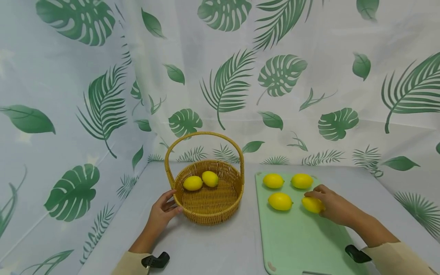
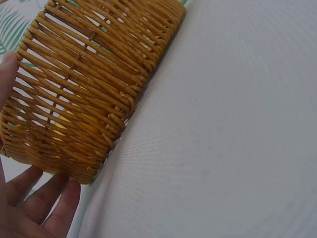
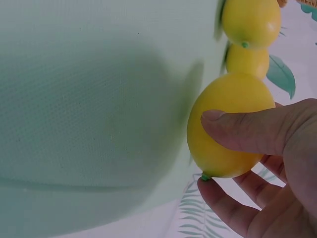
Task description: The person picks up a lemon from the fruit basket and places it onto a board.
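Observation:
My right hand grips a yellow lemon over the right side of the green cutting board. Its thumb lies across the near side of the fruit, while the fingers curl behind and below. Three other lemons, one of them a lemon just to the left, lie on the board. At the left, my left hand holds the side of a wicker basket, thumb and fingers spread against its woven wall. Inside the basket, two lemons sit together toward the back left.
An arched handle rises over the basket. Behind the table and along its sides hangs a white curtain printed with green leaves. A strip of table separates basket and board.

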`<state>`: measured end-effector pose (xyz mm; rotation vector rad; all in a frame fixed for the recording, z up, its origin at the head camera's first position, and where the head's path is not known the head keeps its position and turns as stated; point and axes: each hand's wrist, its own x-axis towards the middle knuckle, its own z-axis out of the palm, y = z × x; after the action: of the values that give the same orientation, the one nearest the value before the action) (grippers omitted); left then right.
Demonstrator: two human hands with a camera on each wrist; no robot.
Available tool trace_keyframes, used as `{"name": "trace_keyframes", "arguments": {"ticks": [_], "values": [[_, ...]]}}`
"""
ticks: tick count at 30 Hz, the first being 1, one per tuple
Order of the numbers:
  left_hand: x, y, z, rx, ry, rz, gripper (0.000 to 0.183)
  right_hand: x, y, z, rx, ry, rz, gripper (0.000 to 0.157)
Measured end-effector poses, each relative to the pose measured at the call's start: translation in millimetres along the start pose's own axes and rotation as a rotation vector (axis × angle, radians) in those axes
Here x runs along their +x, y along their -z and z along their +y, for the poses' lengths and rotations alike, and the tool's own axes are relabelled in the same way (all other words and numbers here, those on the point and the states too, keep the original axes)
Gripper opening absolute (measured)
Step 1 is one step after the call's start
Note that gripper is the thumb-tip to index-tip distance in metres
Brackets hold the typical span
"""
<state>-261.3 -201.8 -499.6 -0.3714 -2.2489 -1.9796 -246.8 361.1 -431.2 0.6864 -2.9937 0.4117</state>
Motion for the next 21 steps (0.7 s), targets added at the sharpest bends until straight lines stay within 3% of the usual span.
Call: {"name": "trace_keyframes", "arguments": {"ticks": [8, 17, 21], "values": [[0.4, 0.4, -3.5, 0.009, -0.002, 0.008, 0.066, 1, -1.5, 1, -0.004, -0.005, 0.003, 0.059], [-6.3, -2.9, 22.8, 0.001, -0.006, -0.02, 0.07, 1, -3.0, 0, 0.003, -0.01, -0.003, 0.06], [-7.5, -2.8, 24.1, 0.002, 0.001, -0.014, 0.07, 1, -3.8, 1, 0.0, -0.011, -0.003, 0.059]]}}
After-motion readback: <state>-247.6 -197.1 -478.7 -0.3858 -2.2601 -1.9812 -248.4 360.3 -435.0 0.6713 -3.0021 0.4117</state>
